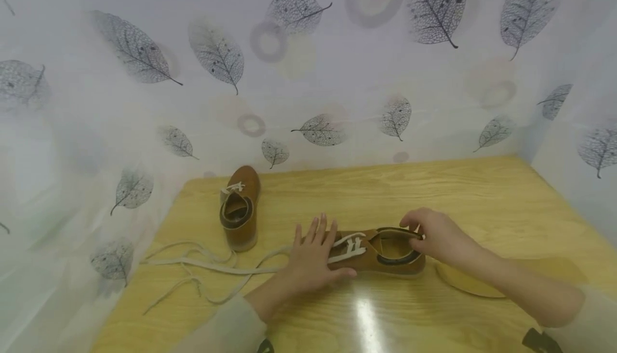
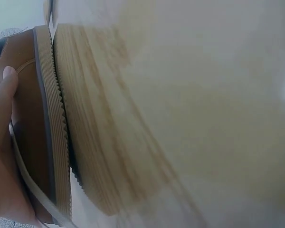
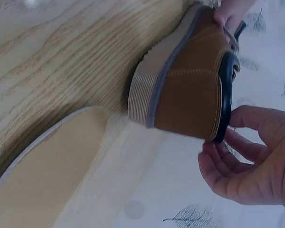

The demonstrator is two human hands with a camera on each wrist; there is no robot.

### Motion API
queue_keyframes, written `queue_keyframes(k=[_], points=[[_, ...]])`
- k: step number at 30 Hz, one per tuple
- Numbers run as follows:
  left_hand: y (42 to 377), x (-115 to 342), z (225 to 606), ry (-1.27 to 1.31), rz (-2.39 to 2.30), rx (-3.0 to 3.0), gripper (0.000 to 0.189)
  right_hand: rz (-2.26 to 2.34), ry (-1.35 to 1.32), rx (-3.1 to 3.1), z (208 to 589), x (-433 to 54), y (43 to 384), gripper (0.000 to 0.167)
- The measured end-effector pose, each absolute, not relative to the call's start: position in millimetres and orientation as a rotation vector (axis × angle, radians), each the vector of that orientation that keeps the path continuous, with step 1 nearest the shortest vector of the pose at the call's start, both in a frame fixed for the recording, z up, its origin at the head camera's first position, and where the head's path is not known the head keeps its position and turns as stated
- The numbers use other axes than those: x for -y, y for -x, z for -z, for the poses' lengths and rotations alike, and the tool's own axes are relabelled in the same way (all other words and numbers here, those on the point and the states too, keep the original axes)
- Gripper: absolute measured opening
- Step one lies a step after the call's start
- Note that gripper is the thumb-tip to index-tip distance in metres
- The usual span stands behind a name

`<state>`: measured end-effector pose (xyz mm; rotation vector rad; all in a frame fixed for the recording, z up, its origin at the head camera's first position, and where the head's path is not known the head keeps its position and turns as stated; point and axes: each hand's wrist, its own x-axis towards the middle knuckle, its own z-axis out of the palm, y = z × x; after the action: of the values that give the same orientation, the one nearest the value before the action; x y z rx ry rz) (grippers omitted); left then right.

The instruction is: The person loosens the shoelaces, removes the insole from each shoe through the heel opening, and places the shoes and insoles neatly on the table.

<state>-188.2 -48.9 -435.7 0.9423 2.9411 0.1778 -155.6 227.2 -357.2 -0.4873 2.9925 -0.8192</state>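
Observation:
A brown leather lace-up shoe (image 1: 370,262) lies lengthwise on the table, sole down, its toe to the left. My left hand (image 1: 309,261) rests flat over the toe with spread, straight fingers; its thumb lies along the side of the upper (image 2: 26,102). At the heel, my right hand (image 1: 437,238) pinches the dark padded collar (image 3: 225,95) between thumb and fingers. Pale laces (image 1: 354,246) cross the tongue, and long loose ends (image 1: 207,263) trail left over the wood. The toe is hidden under the left hand.
Another brown shoe (image 1: 248,230) stands at the back left, toe pointing away. A tan insole (image 3: 61,161) lies on the table by the heel, partly under the right forearm. Leaf-printed sheeting (image 1: 318,85) hangs behind the wooden table (image 1: 458,187).

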Motion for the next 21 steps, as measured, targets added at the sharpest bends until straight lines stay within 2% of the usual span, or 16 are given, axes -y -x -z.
queue_keyframes(k=[5,11,14,21], points=[[187.1,44.8,436.2,-0.930,-0.168,-2.972,0.108,0.429,0.728,-3.257,357.8,-213.9,146.7,0.028],[185.7,42.7,437.2,-0.861,-0.149,-2.970,0.108,-0.435,1.111,-3.328,360.0,-196.1,142.7,0.037],[186.0,43.0,437.2,-0.856,-0.147,-2.980,0.107,-0.641,1.107,-3.229,358.3,-187.3,144.1,0.033],[185.9,44.3,437.4,-0.875,-0.191,-2.983,0.106,-0.501,0.882,-3.140,361.9,-172.6,149.7,0.020]])
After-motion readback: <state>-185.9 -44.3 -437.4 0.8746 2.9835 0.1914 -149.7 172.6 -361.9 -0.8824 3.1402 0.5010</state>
